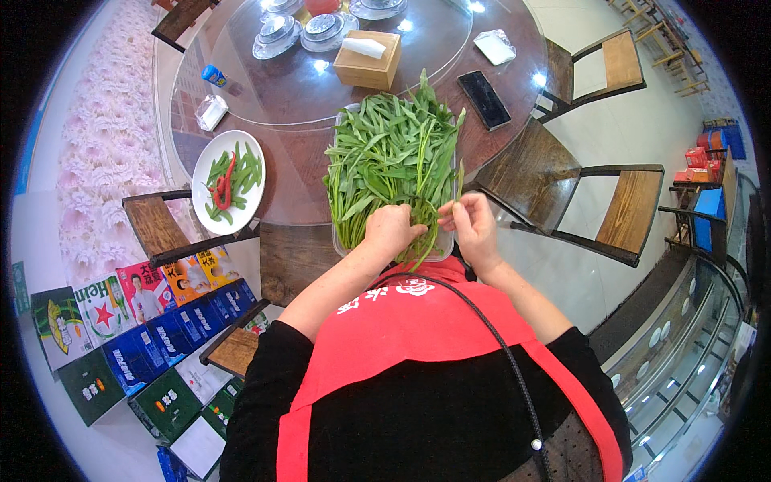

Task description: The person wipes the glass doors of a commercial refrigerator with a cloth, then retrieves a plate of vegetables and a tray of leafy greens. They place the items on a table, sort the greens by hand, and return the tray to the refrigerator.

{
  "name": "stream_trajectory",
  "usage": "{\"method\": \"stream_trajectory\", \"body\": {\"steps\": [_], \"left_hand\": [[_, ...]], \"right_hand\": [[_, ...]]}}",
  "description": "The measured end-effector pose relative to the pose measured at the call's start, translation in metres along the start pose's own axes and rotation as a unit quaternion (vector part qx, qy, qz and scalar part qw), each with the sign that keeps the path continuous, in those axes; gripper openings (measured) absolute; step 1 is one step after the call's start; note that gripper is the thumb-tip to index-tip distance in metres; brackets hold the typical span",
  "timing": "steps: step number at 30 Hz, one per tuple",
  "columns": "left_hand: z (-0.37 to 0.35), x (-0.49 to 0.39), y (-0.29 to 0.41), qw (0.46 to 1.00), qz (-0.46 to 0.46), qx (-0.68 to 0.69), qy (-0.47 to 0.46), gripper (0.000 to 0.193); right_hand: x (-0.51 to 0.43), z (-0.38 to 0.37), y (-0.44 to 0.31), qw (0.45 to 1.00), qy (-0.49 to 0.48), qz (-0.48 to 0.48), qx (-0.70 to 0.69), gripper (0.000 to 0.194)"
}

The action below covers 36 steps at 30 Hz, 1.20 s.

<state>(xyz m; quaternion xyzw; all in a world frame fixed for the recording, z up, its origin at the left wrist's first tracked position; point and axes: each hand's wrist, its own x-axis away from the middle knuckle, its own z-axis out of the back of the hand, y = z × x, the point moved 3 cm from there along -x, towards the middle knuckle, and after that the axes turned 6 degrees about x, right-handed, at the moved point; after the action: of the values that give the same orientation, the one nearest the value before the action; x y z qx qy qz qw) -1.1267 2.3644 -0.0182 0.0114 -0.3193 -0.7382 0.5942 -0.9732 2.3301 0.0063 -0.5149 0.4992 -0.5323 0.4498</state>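
Note:
A clear plastic tub [447, 246] heaped with leafy water spinach [385, 150] is right in front of me, partly over the table's near edge. My left hand [391, 229] lies on the stems at the near side, its fingers curled around some of them. Just to its right, my right hand [473, 224] pinches a thin green leaf or stem between thumb and fingertips at the tub's right rim. How many stems each hand holds is hidden by the fingers and greens.
The round table [295, 175] has a glass turntable. A white plate [197, 181] with green pods and red chillies stands left. Beyond the tub are a wooden tissue box [367, 63], stacked dishes [325, 30] and a phone [483, 100]. Wooden chairs [530, 175] flank the table; drink cartons [144, 349] stand lower left.

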Motion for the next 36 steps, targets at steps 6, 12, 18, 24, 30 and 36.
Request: {"method": "stream_trajectory", "body": {"steps": [6,12,18,24,30,36], "left_hand": [[-0.016,0.0,-0.007,1.0,-0.001,-0.009,0.009,0.037],[-0.018,-0.002,-0.01,0.999,0.027,0.019,0.024,0.036],[-0.011,-0.005,-0.012,0.999,0.037,0.027,-0.008,0.041],[-0.006,0.015,-0.037,0.951,0.083,0.298,0.018,0.033],[0.019,0.06,-0.005,0.815,0.065,0.573,-0.055,0.019],[0.065,0.066,-0.057,0.798,0.092,0.578,0.143,0.015]], "right_hand": [[0.047,-0.009,0.004,0.982,-0.104,0.081,0.138,0.008],[0.047,-0.012,0.004,0.912,-0.299,0.065,0.274,0.016],[0.055,-0.011,-0.002,0.938,-0.285,-0.091,0.172,0.013],[0.049,-0.007,0.016,0.975,-0.106,-0.195,-0.023,0.011],[0.035,-0.041,0.012,0.968,-0.196,-0.15,-0.049,0.013],[0.024,-0.038,-0.003,0.948,-0.236,-0.205,0.069,0.024]]}}
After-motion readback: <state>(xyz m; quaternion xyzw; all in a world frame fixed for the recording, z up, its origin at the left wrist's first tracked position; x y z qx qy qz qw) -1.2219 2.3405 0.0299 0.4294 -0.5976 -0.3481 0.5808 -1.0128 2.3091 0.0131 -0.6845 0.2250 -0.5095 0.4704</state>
